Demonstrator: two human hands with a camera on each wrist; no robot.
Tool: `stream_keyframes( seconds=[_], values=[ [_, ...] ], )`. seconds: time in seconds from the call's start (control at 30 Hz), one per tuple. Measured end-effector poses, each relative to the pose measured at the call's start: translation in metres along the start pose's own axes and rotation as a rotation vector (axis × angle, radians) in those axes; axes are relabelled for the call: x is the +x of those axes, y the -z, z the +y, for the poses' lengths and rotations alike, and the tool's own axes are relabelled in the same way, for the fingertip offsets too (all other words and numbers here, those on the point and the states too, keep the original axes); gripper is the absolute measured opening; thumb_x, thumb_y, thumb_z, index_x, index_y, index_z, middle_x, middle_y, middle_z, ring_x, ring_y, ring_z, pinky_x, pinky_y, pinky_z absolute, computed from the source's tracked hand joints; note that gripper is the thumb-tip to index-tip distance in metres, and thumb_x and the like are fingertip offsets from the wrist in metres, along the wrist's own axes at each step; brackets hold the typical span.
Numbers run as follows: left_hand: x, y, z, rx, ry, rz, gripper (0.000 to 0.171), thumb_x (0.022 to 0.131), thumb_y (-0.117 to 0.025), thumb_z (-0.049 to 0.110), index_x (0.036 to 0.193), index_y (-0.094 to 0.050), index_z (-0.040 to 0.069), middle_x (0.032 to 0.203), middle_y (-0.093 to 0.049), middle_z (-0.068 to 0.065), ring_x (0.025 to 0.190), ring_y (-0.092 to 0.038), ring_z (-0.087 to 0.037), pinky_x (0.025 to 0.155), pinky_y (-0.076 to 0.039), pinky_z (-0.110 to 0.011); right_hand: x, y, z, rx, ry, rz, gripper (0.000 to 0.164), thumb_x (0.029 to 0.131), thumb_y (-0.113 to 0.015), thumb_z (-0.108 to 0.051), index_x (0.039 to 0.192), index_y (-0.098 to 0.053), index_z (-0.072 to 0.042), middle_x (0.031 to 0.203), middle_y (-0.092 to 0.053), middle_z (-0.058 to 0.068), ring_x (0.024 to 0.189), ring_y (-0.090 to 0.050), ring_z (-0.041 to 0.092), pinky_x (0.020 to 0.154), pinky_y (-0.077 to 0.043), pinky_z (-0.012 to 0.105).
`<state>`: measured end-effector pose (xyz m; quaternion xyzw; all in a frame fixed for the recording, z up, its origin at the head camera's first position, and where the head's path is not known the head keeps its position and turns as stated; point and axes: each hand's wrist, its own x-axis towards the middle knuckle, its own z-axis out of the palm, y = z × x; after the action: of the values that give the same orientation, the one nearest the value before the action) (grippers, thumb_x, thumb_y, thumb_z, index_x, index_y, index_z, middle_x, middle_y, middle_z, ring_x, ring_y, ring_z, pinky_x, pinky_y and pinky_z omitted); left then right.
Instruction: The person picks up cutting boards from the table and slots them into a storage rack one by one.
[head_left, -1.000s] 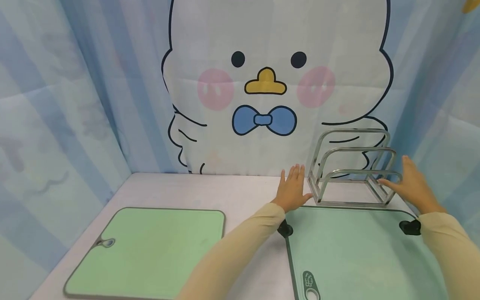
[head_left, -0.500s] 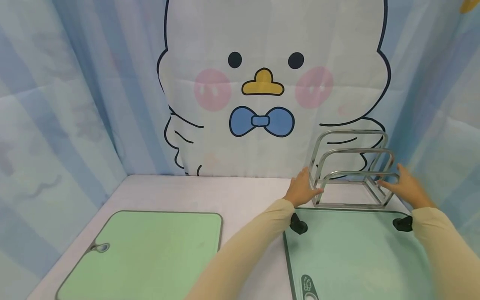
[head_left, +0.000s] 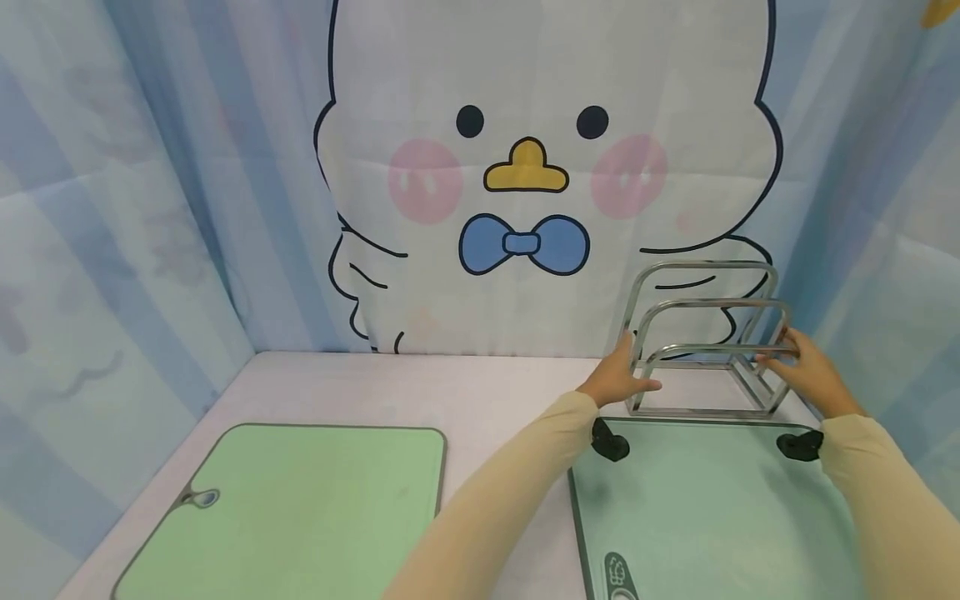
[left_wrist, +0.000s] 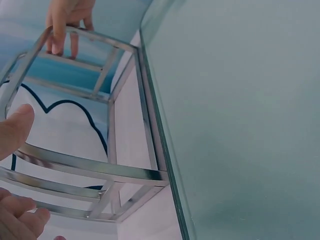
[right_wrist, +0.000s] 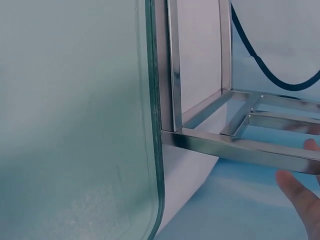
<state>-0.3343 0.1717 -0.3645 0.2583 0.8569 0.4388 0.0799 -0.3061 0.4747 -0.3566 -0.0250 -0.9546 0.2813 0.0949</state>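
Observation:
A shiny metal rack with 3 hoops (head_left: 712, 348) stands upright at the back right of the table. My left hand (head_left: 609, 377) holds its left side, the thumb (left_wrist: 17, 127) on one side of the bars and the fingertips (left_wrist: 37, 217) on the other. On the opposite side my right hand (head_left: 813, 375) grips the uprights, its fingers bent over the bars with the thumb toward the inside. In the right wrist view only some fingers (right_wrist: 300, 200) show, at the edge beside the bar.
A pale green glassy board (head_left: 720, 517) with a dark rim lies right in front of the rack, under both forearms. To the left lies a light green board (head_left: 300, 508) with a grey-ringed hole. A printed curtain (head_left: 525, 317) hangs behind the white table (head_left: 480, 383).
My left hand has moved right, from beside the rack onto its left side. The right hand has moved slightly left and its fingers have bent over the bars. The rack stays in place.

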Motion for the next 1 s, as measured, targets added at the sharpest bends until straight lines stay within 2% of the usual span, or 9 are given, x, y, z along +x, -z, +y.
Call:
stream_keyframes(
  seconds=[0.1,0.23,0.43,0.63,0.73,0.87,0.9,0.93,1.0],
  values=[
    [0.001,0.0,-0.001,0.013,0.005,-0.019,0.093,0.087,-0.068,0.03,0.153,-0.005,0.012,0.157,-0.019,-0.005,0.142,-0.029,-0.019,0.115,-0.03,-0.031,-0.001,-0.001,-0.001,0.068,-0.004,-0.01,0.076,0.099,-0.042,-0.037,0.146,-0.005,0.01,0.143,-0.016,0.043,0.122,-0.023,0.064,0.091,-0.027,0.075],
    [0.002,0.001,-0.001,0.033,0.009,-0.027,0.087,0.09,-0.064,0.031,0.153,-0.006,0.012,0.158,-0.018,-0.004,0.144,-0.025,-0.018,0.116,-0.027,-0.03,-0.001,-0.002,-0.004,0.15,-0.002,-0.044,0.074,0.101,-0.037,-0.034,0.146,0.002,0.01,0.146,-0.006,0.041,0.127,-0.017,0.063,0.096,-0.022,0.075],
    [0.004,0.007,-0.002,0.055,0.003,0.004,0.08,0.093,-0.059,0.029,0.152,-0.009,0.007,0.157,-0.019,-0.006,0.144,-0.023,-0.019,0.117,-0.024,-0.029,0.001,0.0,-0.011,0.201,0.006,-0.102,0.075,0.101,-0.035,-0.033,0.146,0.008,0.01,0.146,-0.003,0.041,0.131,-0.009,0.06,0.101,-0.018,0.073],
    [0.006,0.013,-0.008,0.043,-0.024,0.062,0.075,0.093,-0.06,0.024,0.15,-0.016,0.003,0.154,-0.027,-0.012,0.143,-0.028,-0.022,0.116,-0.027,-0.031,0.002,0.002,-0.015,0.179,0.028,-0.132,0.072,0.102,-0.035,-0.03,0.145,0.004,0.012,0.145,-0.01,0.043,0.129,-0.016,0.06,0.095,-0.032,0.069],
    [0.008,0.015,-0.01,0.025,-0.03,0.081,0.071,0.091,-0.062,0.021,0.149,-0.023,0.004,0.147,-0.038,-0.015,0.137,-0.037,-0.024,0.112,-0.035,-0.033,0.001,0.003,-0.015,0.153,0.039,-0.149,0.072,0.102,-0.037,-0.03,0.145,0.002,0.013,0.143,-0.015,0.044,0.126,-0.021,0.06,0.088,-0.045,0.056],
    [0.009,0.017,-0.012,0.017,-0.033,0.079,0.068,0.09,-0.065,0.021,0.146,-0.03,0.007,0.14,-0.046,-0.016,0.131,-0.044,-0.024,0.107,-0.041,-0.033,0.0,0.007,-0.012,0.134,0.046,-0.188,0.073,0.101,-0.04,-0.029,0.145,0.0,0.013,0.143,-0.016,0.044,0.125,-0.028,0.056,0.074,-0.052,0.025],
    [0.009,0.017,-0.012,0.016,-0.03,0.079,0.068,0.089,-0.065,0.022,0.146,-0.031,0.007,0.14,-0.046,-0.016,0.131,-0.045,-0.024,0.106,-0.042,-0.033,0.0,0.008,-0.012,0.135,0.048,-0.199,0.074,0.101,-0.041,-0.029,0.145,0.0,0.013,0.143,-0.016,0.044,0.124,-0.037,0.048,0.071,-0.05,0.018],
    [0.01,0.018,-0.013,0.01,-0.027,0.078,0.067,0.089,-0.065,0.023,0.146,-0.032,0.007,0.14,-0.047,-0.015,0.131,-0.045,-0.024,0.106,-0.042,-0.033,0.0,0.01,-0.011,0.139,0.05,-0.211,0.074,0.101,-0.043,-0.029,0.145,0.0,0.013,0.143,-0.016,0.044,0.123,-0.04,0.044,0.07,-0.047,0.014],
    [0.011,0.02,-0.013,0.008,-0.023,0.082,0.067,0.089,-0.066,0.024,0.145,-0.033,0.007,0.141,-0.047,-0.013,0.131,-0.045,-0.024,0.105,-0.043,-0.033,0.0,0.011,-0.01,0.155,0.051,-0.224,0.076,0.1,-0.046,-0.028,0.146,-0.001,0.012,0.144,-0.017,0.043,0.112,-0.051,0.013,0.069,-0.043,0.009]
  ],
)
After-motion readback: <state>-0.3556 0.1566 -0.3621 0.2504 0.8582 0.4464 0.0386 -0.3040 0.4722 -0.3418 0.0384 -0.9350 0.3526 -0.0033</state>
